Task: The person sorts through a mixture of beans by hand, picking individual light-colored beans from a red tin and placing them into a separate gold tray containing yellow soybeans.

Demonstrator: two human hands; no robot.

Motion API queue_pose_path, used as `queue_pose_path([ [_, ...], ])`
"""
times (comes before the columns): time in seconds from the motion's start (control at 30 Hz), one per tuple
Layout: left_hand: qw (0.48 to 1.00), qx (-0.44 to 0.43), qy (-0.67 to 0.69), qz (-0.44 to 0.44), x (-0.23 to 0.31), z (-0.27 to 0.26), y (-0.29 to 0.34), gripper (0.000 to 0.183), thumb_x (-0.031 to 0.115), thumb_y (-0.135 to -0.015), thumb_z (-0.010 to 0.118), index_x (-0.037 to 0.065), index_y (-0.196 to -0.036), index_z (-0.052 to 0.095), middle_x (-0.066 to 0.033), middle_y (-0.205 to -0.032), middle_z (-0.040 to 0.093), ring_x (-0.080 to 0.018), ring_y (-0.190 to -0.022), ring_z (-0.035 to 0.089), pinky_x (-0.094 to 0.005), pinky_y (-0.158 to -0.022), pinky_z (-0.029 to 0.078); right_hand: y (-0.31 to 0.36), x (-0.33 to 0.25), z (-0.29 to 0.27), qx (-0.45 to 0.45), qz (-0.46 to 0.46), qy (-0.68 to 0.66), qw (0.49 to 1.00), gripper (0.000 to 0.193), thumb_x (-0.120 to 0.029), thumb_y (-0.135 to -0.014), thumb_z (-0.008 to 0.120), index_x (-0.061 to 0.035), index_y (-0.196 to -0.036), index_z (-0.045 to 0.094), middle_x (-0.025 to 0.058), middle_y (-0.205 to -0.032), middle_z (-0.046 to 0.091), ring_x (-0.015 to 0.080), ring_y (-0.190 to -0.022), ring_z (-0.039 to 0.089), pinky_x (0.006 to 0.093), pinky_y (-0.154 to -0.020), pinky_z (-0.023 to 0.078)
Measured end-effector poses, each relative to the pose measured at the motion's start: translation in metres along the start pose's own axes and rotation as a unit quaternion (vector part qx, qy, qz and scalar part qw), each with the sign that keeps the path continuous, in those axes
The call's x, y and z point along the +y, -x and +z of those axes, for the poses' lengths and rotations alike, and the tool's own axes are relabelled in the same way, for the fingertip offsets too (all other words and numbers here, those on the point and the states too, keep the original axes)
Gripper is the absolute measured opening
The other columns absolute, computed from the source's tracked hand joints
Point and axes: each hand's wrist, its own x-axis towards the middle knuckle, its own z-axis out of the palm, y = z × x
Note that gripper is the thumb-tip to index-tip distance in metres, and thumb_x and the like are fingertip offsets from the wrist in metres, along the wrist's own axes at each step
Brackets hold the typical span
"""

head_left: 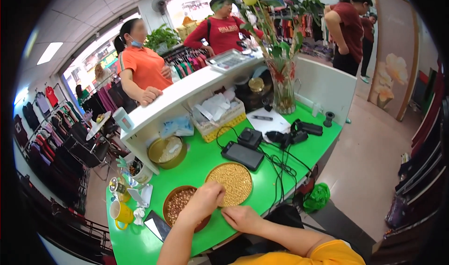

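A round tray of pale yellow beans rests on the green tabletop in front of me. Left of it stands a round brown bowl of reddish-brown beans or nuts. My left hand is over the gap between the two, fingers curled in above the tray's left edge; whatever they may hold is hidden. My right hand is at the tray's near rim, its fingers bent together. Anything small between those fingertips cannot be made out.
Beyond the tray lie a black tablet-like device, tangled cables and a vase. A phone and yellow mug sit at left. Behind the white counter ledge stand a person in orange and one in red.
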Motion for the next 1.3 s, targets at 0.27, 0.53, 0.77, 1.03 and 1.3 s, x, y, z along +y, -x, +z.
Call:
queue_pose_path([
  [0.27, 0.984, 0.135, 0.005, -0.116, -0.022, -0.014, 0.043, 0.011, 0.000, -0.090, 0.062, -0.002, -0.100, 0.065, -0.0165, -0.093, 0.067, -0.0314, -0.086, 0.067, -0.0371, -0.076, 0.053, 0.004, -0.002, 0.014, 0.011, -0.023, -0.015, 1.000, 0.008, -0.010, -0.089, 0.065, -0.0029, -0.091, 0.062, 0.0138, -0.077, 0.064, 0.0319, -0.069, 0.066, 0.0405, -0.060, 0.053],
  [0.53, 0.921, 0.309, 0.016, -0.235, -0.122, -0.046, 0.180, 0.012, 0.002, -0.093, 0.061, -0.002, -0.102, 0.067, -0.0119, -0.086, 0.069, -0.0181, -0.078, 0.067, -0.0304, -0.073, 0.052, 0.007, -0.016, 0.057, -0.026, 0.016, -0.004, 1.000, 0.011, -0.003, -0.089, 0.066, -0.0016, -0.099, 0.067, 0.0123, -0.081, 0.069, 0.0254, -0.067, 0.068, 0.0337, -0.060, 0.054],
  [0.77, 0.898, 0.325, 0.006, -0.295, -0.141, -0.038, 0.216, 0.013, 0.006, -0.092, 0.061, -0.001, -0.101, 0.067, -0.0167, -0.092, 0.069, -0.0311, -0.083, 0.069, -0.0399, -0.074, 0.054, -0.053, -0.045, 0.086, 0.033, 0.191, -0.179, 0.965, 0.013, -0.002, -0.095, 0.063, 0.0030, -0.107, 0.065, 0.0095, -0.091, 0.066, 0.0119, -0.081, 0.063, 0.0246, -0.072, 0.050],
  [1.03, 0.917, 0.200, -0.003, -0.345, -0.145, -0.025, 0.218, 0.017, 0.013, -0.091, 0.063, 0.001, -0.102, 0.067, -0.0182, -0.094, 0.069, -0.0359, -0.087, 0.067, -0.0444, -0.077, 0.053, -0.120, -0.038, 0.163, -0.279, 0.025, 0.023, 0.960, 0.015, -0.006, -0.090, 0.064, 0.0030, -0.102, 0.066, 0.0171, -0.098, 0.065, 0.0363, -0.091, 0.064, 0.0417, -0.083, 0.052],
  [1.3, 0.929, 0.154, -0.027, -0.335, -0.146, -0.014, 0.214, 0.015, 0.013, -0.091, 0.062, 0.002, -0.099, 0.068, -0.0174, -0.095, 0.067, -0.0366, -0.091, 0.065, -0.0454, -0.079, 0.052, -0.119, -0.020, 0.180, -0.360, -0.005, 0.141, 0.922, 0.011, -0.004, -0.085, 0.063, 0.0017, -0.094, 0.066, 0.0183, -0.098, 0.064, 0.0389, -0.093, 0.064, 0.0448, -0.083, 0.051],
])
